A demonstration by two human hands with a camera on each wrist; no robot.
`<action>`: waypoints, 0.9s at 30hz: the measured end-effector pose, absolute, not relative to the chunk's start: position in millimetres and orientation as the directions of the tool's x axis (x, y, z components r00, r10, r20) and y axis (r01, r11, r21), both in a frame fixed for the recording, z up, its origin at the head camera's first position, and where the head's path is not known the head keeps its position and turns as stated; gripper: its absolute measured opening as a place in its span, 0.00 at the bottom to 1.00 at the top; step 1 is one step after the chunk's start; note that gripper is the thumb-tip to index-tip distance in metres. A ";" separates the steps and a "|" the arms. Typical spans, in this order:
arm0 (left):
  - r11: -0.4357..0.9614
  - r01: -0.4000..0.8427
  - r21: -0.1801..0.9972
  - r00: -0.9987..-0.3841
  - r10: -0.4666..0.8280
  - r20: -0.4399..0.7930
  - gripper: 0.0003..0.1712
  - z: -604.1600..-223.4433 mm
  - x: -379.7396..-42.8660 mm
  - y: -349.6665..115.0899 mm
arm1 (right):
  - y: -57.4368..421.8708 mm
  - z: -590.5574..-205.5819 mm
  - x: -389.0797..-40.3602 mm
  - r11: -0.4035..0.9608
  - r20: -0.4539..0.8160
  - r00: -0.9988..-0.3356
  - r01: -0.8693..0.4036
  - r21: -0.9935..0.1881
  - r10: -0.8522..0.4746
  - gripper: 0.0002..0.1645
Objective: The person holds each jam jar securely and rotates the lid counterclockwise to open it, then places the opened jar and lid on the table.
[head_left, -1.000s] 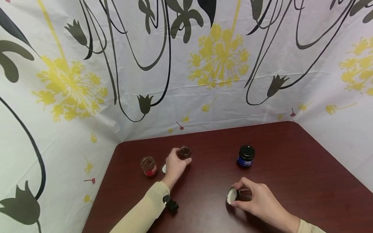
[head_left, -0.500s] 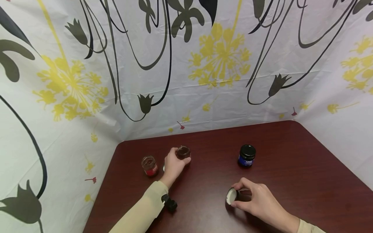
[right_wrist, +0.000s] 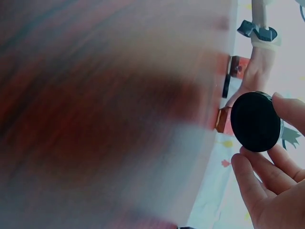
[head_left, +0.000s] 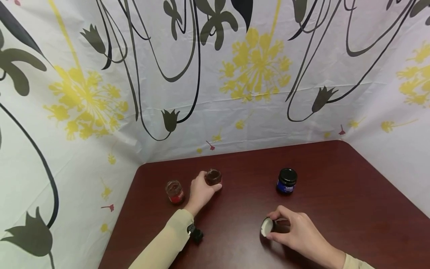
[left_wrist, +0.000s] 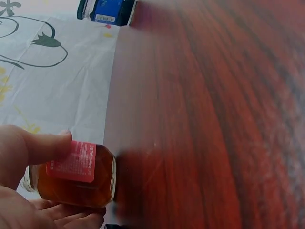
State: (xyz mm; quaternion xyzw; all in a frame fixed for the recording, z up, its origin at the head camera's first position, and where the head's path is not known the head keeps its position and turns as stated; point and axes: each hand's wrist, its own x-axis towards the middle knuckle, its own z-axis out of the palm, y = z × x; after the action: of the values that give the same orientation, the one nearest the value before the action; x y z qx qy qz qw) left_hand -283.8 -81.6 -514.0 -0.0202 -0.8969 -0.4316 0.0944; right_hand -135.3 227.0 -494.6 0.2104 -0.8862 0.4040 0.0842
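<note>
My left hand grips an uncapped glass jar at the back left of the table. In the left wrist view that jar has amber-brown contents and a red label, with the thumb over the label and fingers around the far side. Near the front, my right hand pinches a round lid by its edge, tilted so its white inside faces left. The right wrist view shows the lid's black top. Left of my left hand stands a second uncapped jar with a red label.
A black-capped jar with a blue label stands at the back right of the dark red wooden table. Another dark lid lies between the two red-labelled jars in the right wrist view. A patterned white cloth hangs behind the table.
My left hand has shifted slightly left with its jar, and the white-lined lid beside it is now hidden in the head view. My right hand stays in place with the lid.
</note>
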 end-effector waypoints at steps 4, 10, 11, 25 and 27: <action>0.636 0.122 0.762 -0.981 -0.040 0.191 0.32 -514.5 -282.6 -83.2 | 227.1 -495.0 -136.2 0.588 0.316 -0.902 -0.432 -0.684 -0.295 0.23; 0.644 0.121 0.756 -0.982 -0.033 0.185 0.31 -513.5 -282.9 -84.5 | 226.1 -494.0 -141.0 0.589 0.335 -0.895 -0.445 -0.674 -0.294 0.23; 0.645 0.122 0.754 -0.982 -0.031 0.185 0.31 -513.6 -283.0 -84.6 | 226.0 -493.9 -141.9 0.590 0.337 -0.895 -0.446 -0.672 -0.293 0.23; 0.659 0.150 0.737 -0.976 -0.022 0.218 0.30 -515.8 -283.8 -86.1 | 221.3 -489.1 -153.0 0.578 0.339 -0.907 -0.421 -0.700 -0.250 0.24; 0.658 0.151 0.738 -0.975 -0.022 0.220 0.29 -516.2 -283.7 -86.2 | 220.2 -488.5 -155.6 0.571 0.341 -0.906 -0.422 -0.704 -0.250 0.23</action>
State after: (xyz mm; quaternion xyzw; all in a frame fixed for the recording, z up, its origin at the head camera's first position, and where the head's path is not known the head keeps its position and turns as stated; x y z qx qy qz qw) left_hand -283.7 -86.2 -516.2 -0.0355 -0.9044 -0.4120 0.1053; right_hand -155.6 220.2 -488.5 0.1910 -0.8803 0.4220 0.1020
